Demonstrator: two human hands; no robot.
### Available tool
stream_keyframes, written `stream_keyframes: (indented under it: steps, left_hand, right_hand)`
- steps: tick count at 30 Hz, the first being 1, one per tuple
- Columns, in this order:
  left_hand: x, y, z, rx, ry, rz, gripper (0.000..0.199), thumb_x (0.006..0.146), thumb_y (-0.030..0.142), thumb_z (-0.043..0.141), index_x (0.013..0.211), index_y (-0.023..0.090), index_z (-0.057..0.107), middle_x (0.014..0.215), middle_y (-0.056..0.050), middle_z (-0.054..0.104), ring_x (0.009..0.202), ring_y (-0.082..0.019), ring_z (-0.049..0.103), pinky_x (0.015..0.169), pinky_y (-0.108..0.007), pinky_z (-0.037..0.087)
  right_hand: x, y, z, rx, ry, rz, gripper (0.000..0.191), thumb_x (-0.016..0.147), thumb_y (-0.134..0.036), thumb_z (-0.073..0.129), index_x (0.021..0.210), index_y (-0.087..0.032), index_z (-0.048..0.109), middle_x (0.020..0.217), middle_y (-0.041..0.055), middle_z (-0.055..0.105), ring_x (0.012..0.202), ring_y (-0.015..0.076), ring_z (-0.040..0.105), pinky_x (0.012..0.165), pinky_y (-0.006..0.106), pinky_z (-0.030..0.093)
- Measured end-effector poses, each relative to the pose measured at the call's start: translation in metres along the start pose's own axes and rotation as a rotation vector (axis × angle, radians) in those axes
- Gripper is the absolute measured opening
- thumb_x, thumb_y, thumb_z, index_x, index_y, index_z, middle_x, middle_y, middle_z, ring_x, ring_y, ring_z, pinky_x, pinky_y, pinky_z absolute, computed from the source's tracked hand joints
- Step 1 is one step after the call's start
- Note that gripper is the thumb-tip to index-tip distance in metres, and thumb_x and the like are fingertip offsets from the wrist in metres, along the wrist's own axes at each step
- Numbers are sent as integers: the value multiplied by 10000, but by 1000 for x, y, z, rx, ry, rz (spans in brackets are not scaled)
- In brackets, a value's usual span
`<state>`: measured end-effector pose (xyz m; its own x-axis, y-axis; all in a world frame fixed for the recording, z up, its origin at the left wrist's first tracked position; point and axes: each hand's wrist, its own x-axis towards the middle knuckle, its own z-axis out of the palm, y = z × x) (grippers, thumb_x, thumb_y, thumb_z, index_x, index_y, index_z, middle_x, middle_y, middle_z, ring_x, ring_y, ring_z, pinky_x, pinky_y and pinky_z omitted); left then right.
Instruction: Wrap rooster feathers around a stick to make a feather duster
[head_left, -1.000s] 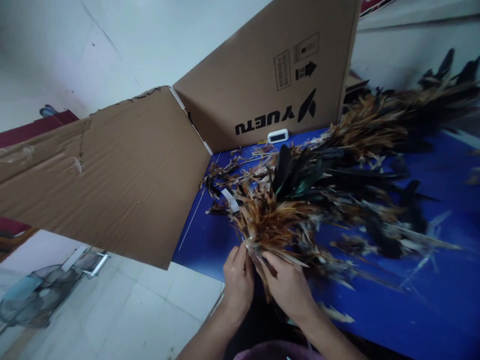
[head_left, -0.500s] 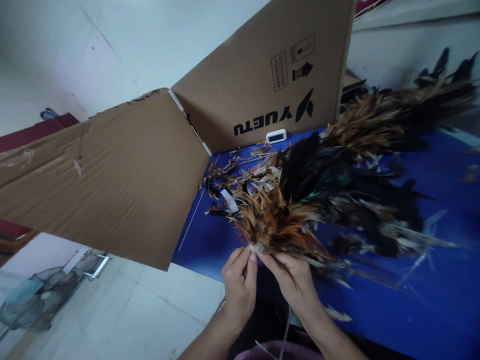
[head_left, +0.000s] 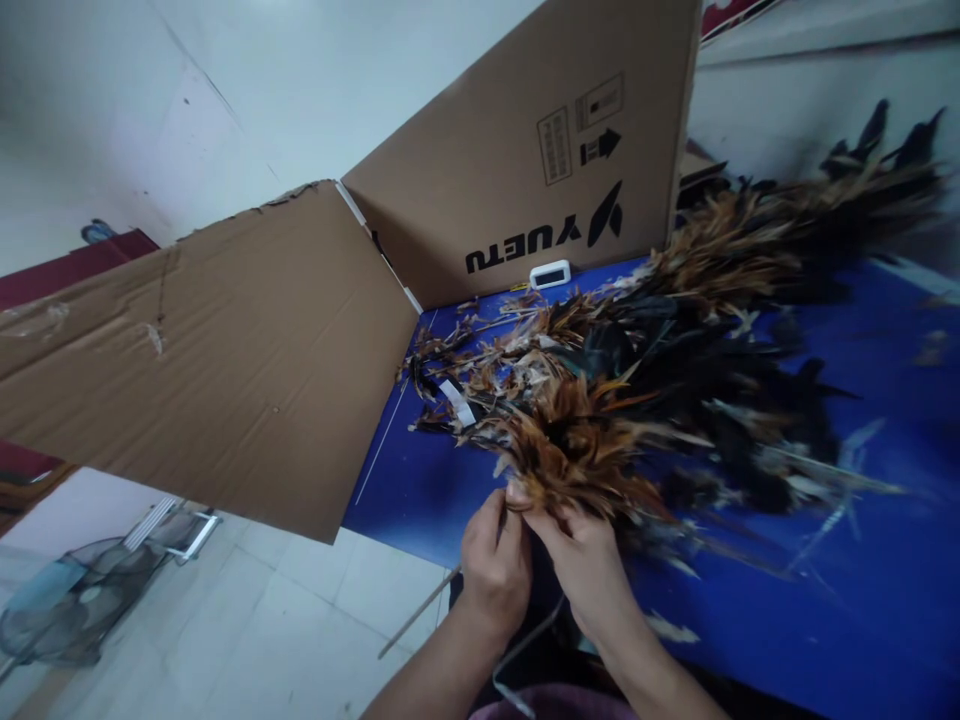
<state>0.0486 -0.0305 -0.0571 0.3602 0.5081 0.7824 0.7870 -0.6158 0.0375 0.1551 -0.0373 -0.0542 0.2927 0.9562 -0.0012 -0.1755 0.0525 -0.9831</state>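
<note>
A bundle of brown and orange feathers is held at its base over the near edge of the blue table. My left hand pinches the pale base of the bundle, and a thin stick sticks out to the left behind it. Close beside it, my right hand has its fingers closed on the lower feathers. A thin pale strip hangs below my hands, above my lap. Exactly what the fingertips grip is partly hidden.
Loose feathers and dark plumes cover the middle of the table. A small white device stands by a cardboard panel; another panel is at left. More feathers lie at back right. A fan is on the floor.
Both hands have shifted slightly right, and the bundle has turned, its dark feathers no longer pointing up. A stick now shows left of my left hand. The strip hangs in a different curve.
</note>
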Motion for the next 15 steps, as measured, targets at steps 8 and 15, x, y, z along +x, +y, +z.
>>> stream_keyframes:
  steps: [8,15]
  left_hand:
    - [2,11,-9,-255,2,-226,295,839,51,483,1106,152,553,957,-114,665,918,-188,638,792,-304,529]
    - [25,25,-31,-820,-86,-741,747,880,187,501,1435,240,4,989,-76,643,874,-163,629,770,-315,520]
  right_hand:
    - [-3,-6,1,27,74,14,276,737,-403,637,834,-161,730,845,66,737,801,232,669,731,303,527]
    - [-2,-9,-4,29,75,-13,272,735,-408,634,835,-170,718,850,82,732,819,251,668,775,361,521]
